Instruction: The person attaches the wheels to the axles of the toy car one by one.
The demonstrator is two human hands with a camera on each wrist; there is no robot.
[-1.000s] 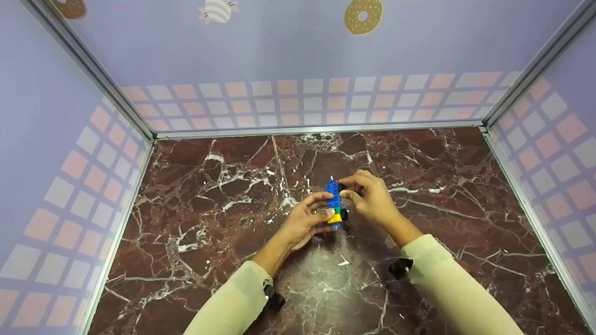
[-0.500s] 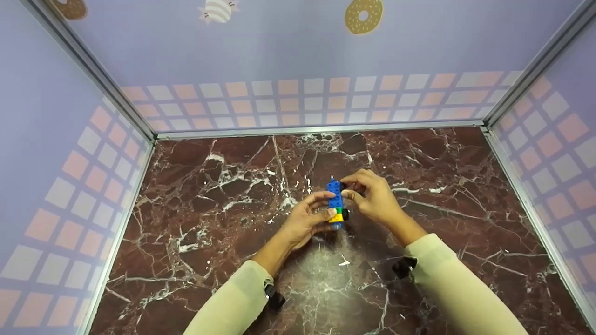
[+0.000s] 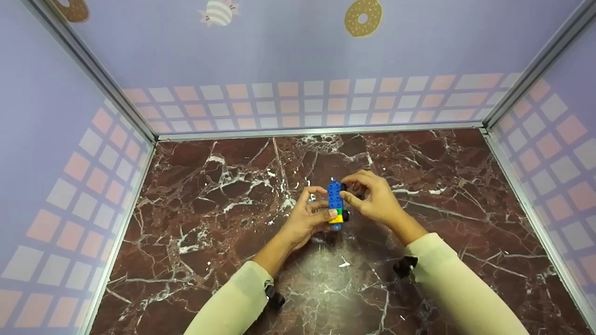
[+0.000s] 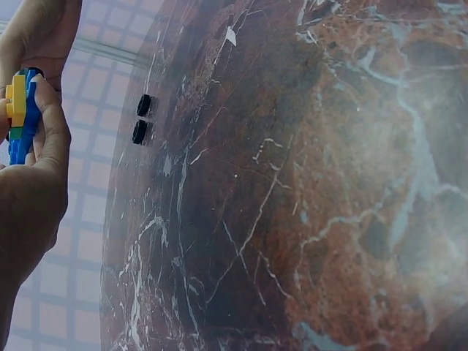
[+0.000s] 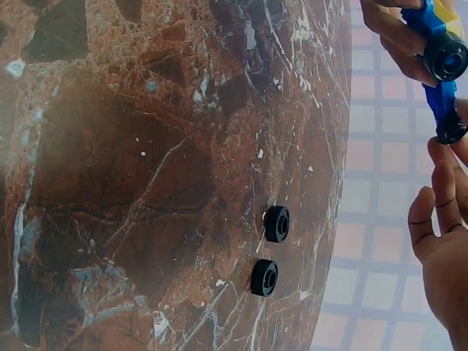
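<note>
A toy car (image 3: 335, 195) of blue, green and yellow building bricks is held above the table, studs facing the head camera. My left hand (image 3: 300, 221) grips its yellow-green end, thumb on top. A black wheel (image 5: 446, 57) sits on the car's side near the left fingers. At the far end my right hand (image 3: 377, 200) pinches another black wheel (image 5: 451, 131) against the blue base; whether it is fully seated cannot be seen. In the left wrist view the car's yellow brick (image 4: 17, 101) shows beside the left hand (image 4: 36, 190).
Two loose black wheels (image 5: 276, 224) (image 5: 265, 278) lie close together on the dark red marble-patterned table (image 3: 209, 251). Pale purple panels with checkered bands (image 3: 288, 100) enclose the back and both sides. A small white fleck (image 3: 344, 262) is on the table nearer the person.
My left index finger has lifted off the car's blue studs and stretched away, uncovering more of them. The right hand keeps its place at the far wheel, having shifted only slightly.
</note>
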